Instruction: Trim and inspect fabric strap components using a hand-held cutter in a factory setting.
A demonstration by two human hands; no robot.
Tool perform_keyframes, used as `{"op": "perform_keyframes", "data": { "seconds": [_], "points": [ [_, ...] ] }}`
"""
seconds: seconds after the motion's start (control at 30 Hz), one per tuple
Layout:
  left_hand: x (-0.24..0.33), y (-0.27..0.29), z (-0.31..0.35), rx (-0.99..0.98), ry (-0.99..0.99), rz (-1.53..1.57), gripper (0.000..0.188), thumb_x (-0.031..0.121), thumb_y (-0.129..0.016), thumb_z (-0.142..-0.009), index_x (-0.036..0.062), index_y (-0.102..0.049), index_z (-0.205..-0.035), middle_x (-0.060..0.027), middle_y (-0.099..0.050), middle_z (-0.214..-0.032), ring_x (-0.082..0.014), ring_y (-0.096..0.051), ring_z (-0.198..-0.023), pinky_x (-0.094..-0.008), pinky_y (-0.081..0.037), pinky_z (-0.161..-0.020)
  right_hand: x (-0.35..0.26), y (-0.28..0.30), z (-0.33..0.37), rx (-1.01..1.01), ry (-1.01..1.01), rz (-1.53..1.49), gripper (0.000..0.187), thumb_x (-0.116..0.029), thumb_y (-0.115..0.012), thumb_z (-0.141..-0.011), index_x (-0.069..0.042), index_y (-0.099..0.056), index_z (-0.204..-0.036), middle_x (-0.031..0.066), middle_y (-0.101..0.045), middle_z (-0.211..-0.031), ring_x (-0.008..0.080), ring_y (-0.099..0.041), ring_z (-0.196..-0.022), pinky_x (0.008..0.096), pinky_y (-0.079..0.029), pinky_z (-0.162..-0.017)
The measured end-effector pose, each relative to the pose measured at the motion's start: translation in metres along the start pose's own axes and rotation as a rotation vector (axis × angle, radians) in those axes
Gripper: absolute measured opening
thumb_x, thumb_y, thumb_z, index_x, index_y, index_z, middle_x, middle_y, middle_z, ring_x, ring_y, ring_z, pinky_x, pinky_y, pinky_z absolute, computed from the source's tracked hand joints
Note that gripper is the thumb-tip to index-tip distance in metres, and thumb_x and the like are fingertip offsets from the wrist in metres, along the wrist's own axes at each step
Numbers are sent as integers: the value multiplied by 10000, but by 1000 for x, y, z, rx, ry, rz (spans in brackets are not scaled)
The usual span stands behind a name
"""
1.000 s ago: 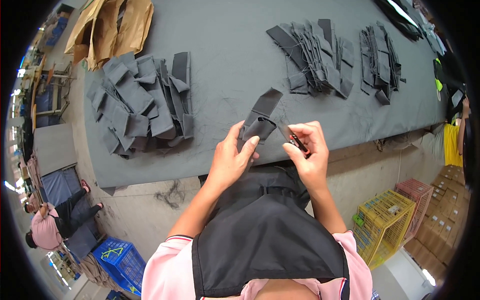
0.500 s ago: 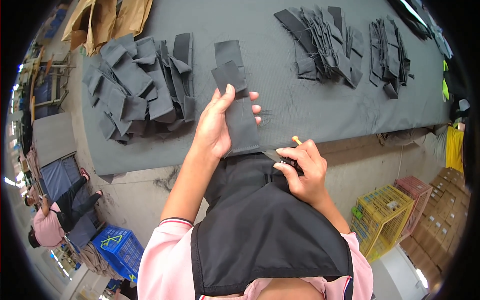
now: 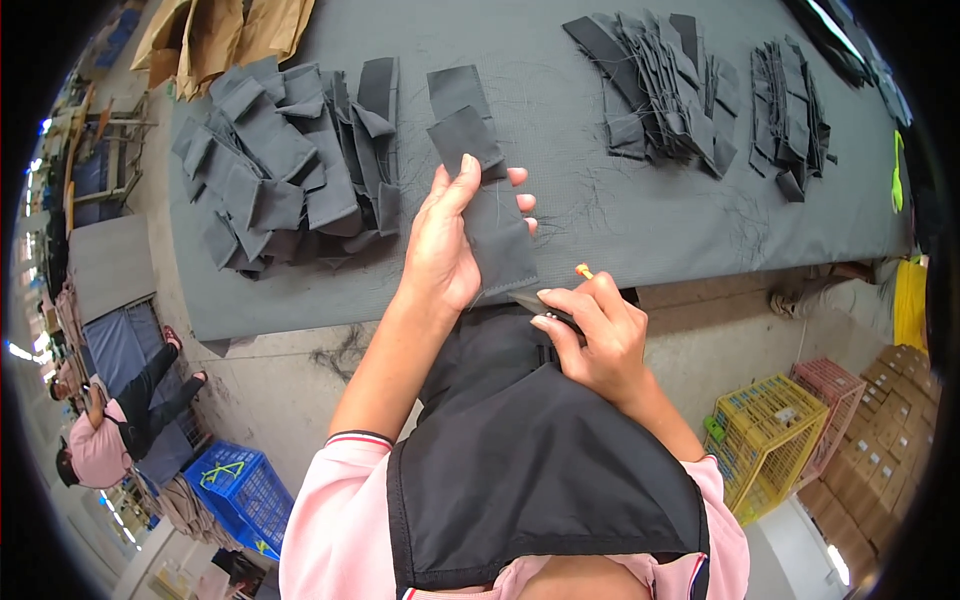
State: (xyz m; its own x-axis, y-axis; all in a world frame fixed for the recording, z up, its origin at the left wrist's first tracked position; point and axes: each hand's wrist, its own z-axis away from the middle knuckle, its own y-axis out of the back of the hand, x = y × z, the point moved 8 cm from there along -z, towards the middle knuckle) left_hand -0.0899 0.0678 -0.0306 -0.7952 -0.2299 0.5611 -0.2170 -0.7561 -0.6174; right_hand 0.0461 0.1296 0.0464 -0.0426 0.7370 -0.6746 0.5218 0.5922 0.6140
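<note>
My left hand (image 3: pixel 440 245) is closed around a dark grey fabric strip (image 3: pixel 503 250), with the thumb on top and fingertips showing past its right edge. The strip's near end has a stitched edge and hangs by the table's front edge. A small folded fabric piece (image 3: pixel 464 136) lies over the strip's far part by my thumb; whether they are joined I cannot tell. My right hand (image 3: pixel 612 335) grips small thread snips (image 3: pixel 530 301) with an orange-yellow end. Their blade tips are at the strip's near edge; whether they touch it is unclear.
A heap of grey fabric pieces (image 3: pixel 270 170) lies on the covered table (image 3: pixel 560 240) at left. Two more stacks, one nearer (image 3: pixel 665 95) and one farther right (image 3: pixel 787 115), sit beyond. Brown paper (image 3: pixel 225 40) is at back left. Crates (image 3: pixel 765 440) and cartons stand right; a person (image 3: pixel 100 445) sits left.
The snips have moved left, bringing their blade tips to the strip's near edge. My left hand still holds the strip, slightly farther right in view. The whole view has shifted a little.
</note>
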Motion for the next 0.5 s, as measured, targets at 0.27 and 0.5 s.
{"op": "perform_keyframes", "data": {
  "seconds": [0.27,0.5],
  "points": [
    [-4,-2,-1,-12,16,20,250,311,-488,-960,102,-436,-1087,-115,-606,-1003,-209,-623,-828,-396,-549,-686,-1,-9,-4,-51,-35,15,251,-78,-749,-638,-35,-629,-854,61,-512,-703,215,-547,-563,307,-452,-526],
    [-3,-2,-2,-8,19,20,247,305,-488,-960,103,-431,-1091,-115,-606,-999,-214,-621,-834,-396,-548,-686,-2,-7,-2,-49,-23,29,249,-93,-749,-634,-40,-628,-846,58,-509,-700,209,-544,-557,303,-444,-514]
  ]
}}
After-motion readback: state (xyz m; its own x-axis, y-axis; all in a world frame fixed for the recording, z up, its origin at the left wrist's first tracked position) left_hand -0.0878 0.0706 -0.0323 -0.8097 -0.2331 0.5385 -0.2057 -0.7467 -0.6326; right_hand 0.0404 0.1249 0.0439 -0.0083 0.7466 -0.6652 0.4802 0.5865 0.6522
